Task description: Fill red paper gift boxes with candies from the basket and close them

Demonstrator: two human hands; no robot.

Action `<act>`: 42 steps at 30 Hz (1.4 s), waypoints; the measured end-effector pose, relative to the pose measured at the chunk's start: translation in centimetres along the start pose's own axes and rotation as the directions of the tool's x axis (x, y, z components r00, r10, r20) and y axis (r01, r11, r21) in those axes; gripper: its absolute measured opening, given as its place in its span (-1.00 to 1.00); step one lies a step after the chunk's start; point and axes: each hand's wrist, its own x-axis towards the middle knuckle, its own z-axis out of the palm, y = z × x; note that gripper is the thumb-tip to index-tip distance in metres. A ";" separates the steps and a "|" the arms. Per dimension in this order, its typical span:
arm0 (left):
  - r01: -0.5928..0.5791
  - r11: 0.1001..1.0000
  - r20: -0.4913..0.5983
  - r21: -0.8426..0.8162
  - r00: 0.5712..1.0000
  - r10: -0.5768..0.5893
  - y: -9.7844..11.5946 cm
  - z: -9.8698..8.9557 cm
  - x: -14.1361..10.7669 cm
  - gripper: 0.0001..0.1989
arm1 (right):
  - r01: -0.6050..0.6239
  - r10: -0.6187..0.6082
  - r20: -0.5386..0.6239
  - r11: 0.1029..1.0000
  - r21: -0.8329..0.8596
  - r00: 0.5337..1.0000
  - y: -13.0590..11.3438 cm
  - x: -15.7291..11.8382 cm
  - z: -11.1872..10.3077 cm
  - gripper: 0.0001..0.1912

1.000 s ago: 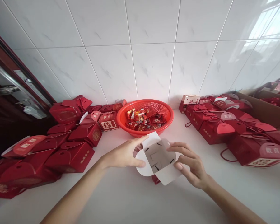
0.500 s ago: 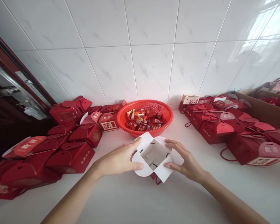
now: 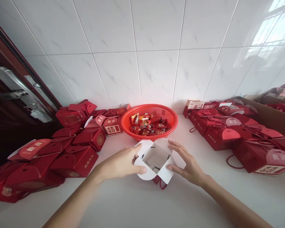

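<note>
Between my hands a gift box [image 3: 154, 161] stands on the white table with its top flaps folded outward. Its inside is white and holds nothing that I can see; a bit of red outside and a red cord [image 3: 162, 184] show at its near side. My left hand [image 3: 125, 163] grips the left flaps, thumb on the near one and fingers behind. On the right, my right hand [image 3: 188, 164] holds the opposite flaps between thumb and fingers. Just beyond the box sits a red plastic basket [image 3: 149, 137] with wrapped candies [image 3: 148, 124] in it.
Closed red gift boxes [image 3: 76, 161] crowd the left side. More red boxes with cords [image 3: 220, 136] stand in rows at right, beside an open cardboard box [image 3: 263, 114]. A tiled wall [image 3: 156, 76] rises behind, and a dark door with a metal handle [image 3: 21, 93] is at left.
The view has shifted slightly, so the surroundings sit a little lower and further right. Both hands keep their hold on the box, whose flaps have tilted slightly.
</note>
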 end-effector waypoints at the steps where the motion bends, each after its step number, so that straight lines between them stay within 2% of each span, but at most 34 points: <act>1: 0.012 1.000 -0.023 0.007 1.000 -0.012 -0.1 0.1 0.1 -0.37 | -0.006 0.005 -0.014 1.000 -0.014 1.000 0.1 0.0 0.0 -0.32; 5: 0.045 0.998 -0.076 0.050 0.996 -0.042 -0.4 0.3 0.2 -0.37 | -0.030 0.029 -0.023 0.999 -0.021 0.999 0.2 0.1 0.0 -0.28; 13: 0.026 0.998 -0.095 0.065 0.995 -0.020 -1.1 0.3 0.4 -0.32 | -0.135 0.132 0.072 0.989 0.053 0.989 0.4 0.5 -0.1 -0.27; 18: 0.016 0.996 -0.110 0.091 0.994 -0.006 -1.3 0.2 0.1 -0.31 | -0.130 0.127 0.053 0.990 0.049 0.990 0.4 0.5 -0.2 -0.20; 21: 0.012 0.994 -0.121 0.109 0.993 0.001 -1.1 0.0 -0.1 -0.31 | -0.086 0.085 0.022 0.995 0.059 0.996 0.3 0.6 -0.5 -0.20; 28: 0.001 0.992 -0.159 0.127 0.987 0.019 -0.7 -0.5 -0.6 -0.30 | -0.048 0.047 0.007 0.992 0.115 0.999 -0.4 0.7 -1.2 -0.34; 32: 0.016 0.991 -0.258 0.133 0.966 0.019 -0.2 -2.5 -0.4 -0.36 | -0.116 0.119 -0.008 0.977 0.181 0.993 -0.6 0.7 -1.3 -0.48; 34: -0.012 0.989 -0.299 0.149 0.953 0.057 0.3 -4.1 0.7 -0.40 | -0.168 0.180 -0.039 0.963 0.212 0.983 -0.5 0.6 -1.2 -0.53; 36: -0.085 0.979 -0.275 0.186 0.952 0.135 0.9 -5.7 2.9 -0.46 | -0.217 0.239 -0.073 0.948 0.232 0.968 -0.5 0.5 -1.0 -0.56; 39: -0.151 0.923 -0.085 0.354 0.978 0.193 1.6 -7.1 7.9 -0.52 | -0.300 0.327 -0.083 0.923 0.241 0.941 -0.5 0.3 -0.7 -0.58; 41: -0.183 0.831 0.107 0.525 0.983 0.149 1.7 -7.1 11.5 -0.47 | -0.350 0.378 -0.071 0.902 0.251 0.923 -0.5 0.2 -0.6 -0.60; 42: -0.190 0.811 0.153 0.554 0.980 0.125 1.6 -6.9 13.1 -0.44 | -0.368 0.396 -0.066 0.894 0.257 0.916 -0.5 0.2 -0.6 -0.60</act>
